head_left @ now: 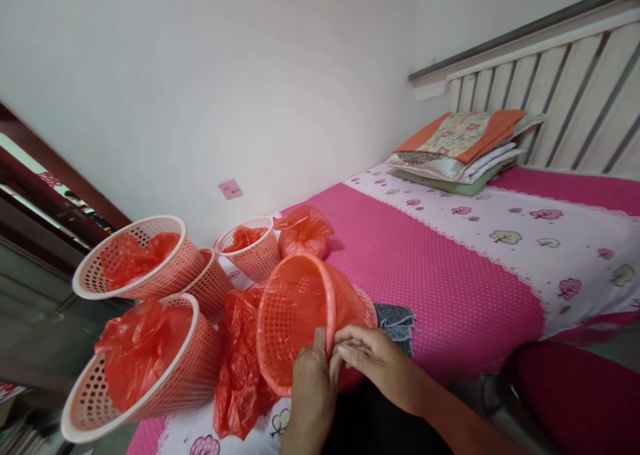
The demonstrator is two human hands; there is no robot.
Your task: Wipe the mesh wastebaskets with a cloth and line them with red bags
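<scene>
A pink perforated wastebasket (370, 307) lies tilted in front of me with its mouth turned toward the left. It is lined with a thin red plastic bag (293, 302), whose edge is folded out over the rim. My left hand (314, 372) is closed on the near side of the rim, its fingertips partly hidden. On the outer side of the same spot, my right hand (367, 352) pinches the bag's folded edge. Both hands nearly touch. A crumpled loose red plastic bag (240, 365) lies just left of the basket.
Several more pink baskets, such as this one (195, 368), stand at left with red bags inside. A bunched red bag (305, 232) sits behind. Folded bedding (460, 145) lies on the pink bed (425, 262). A dark red chair seat (575, 395) is at right.
</scene>
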